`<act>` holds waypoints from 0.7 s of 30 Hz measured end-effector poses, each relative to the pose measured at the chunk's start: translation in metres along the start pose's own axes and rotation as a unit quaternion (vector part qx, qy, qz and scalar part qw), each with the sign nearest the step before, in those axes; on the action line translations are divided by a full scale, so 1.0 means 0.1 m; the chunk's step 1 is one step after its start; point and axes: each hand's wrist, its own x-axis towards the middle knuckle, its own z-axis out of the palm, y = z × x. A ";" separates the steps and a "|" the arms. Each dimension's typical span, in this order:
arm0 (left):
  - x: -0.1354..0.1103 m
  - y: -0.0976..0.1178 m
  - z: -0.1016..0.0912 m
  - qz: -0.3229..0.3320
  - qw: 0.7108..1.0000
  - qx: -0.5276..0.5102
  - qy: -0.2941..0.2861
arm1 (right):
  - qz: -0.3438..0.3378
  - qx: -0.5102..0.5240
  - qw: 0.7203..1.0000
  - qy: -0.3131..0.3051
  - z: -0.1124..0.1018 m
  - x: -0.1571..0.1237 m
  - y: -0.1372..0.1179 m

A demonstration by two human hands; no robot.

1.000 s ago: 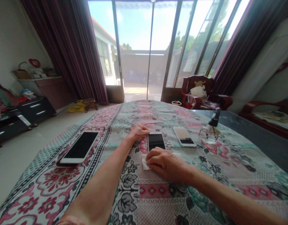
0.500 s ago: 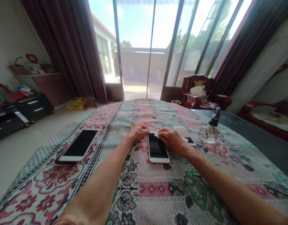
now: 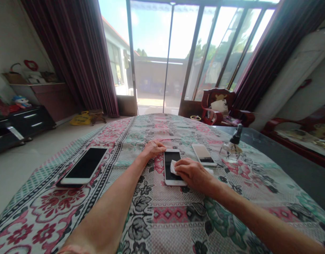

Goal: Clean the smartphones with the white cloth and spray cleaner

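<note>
A white phone [image 3: 171, 165] with a dark screen lies face up on the flowered tablecloth [image 3: 162, 218] in front of me. My left hand [image 3: 152, 149] is curled at the phone's top left corner and steadies it. My right hand [image 3: 192, 173] presses a small white wipe [image 3: 173, 167] onto the middle of the screen, fingers closed over it.
A second white phone [image 3: 204, 154] lies just to the right. A larger white tablet [image 3: 83, 166] lies at the left on the cloth. A clear glass bottle with a black top [image 3: 232, 147] stands at the right. Beyond are glass doors, curtains and a red chair [image 3: 218, 106].
My right hand with the wipe went from the phone's near end up to its far end, then back down to the middle of the screen. The left hand stayed at the corner.
</note>
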 end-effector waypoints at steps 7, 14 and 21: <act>0.06 -0.09 0.04 0.022 1.000 0.001 0.004 | 0.122 -0.128 0.984 -0.011 0.15 0.50 -0.03; 0.06 -0.12 0.01 0.042 0.999 -0.013 -0.014 | 0.140 -0.125 0.982 0.005 0.19 0.61 0.05; 0.03 -0.06 -0.01 0.032 0.999 0.000 -0.005 | 0.228 -0.166 0.960 0.007 0.05 0.53 0.21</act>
